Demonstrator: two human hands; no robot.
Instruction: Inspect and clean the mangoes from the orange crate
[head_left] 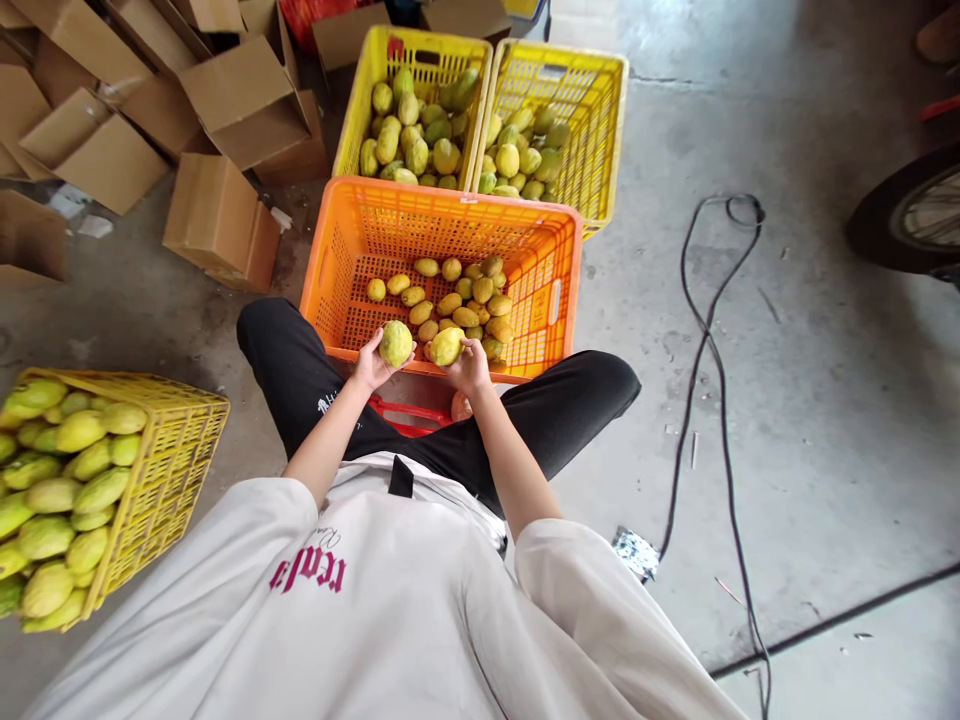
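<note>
Holding a fruit (395, 343) per hand (371, 364), fingers (472, 350) hover over an orange crate (330, 265) on concrete (637, 310).

1. From where I stand: both arms reach forward and converge, bare below the elbows.
2. Left forearm (326, 448) angles inward to midline; left hand (370, 364) cupped, fingers curled in a hold.
3. Right forearm (519, 462) mirrors it; right hand (471, 367) likewise curled, holding.
4. Hands level, near each other, apart.
5. Left knee (259, 322) and right knee (615, 384) spread wide.
</note>
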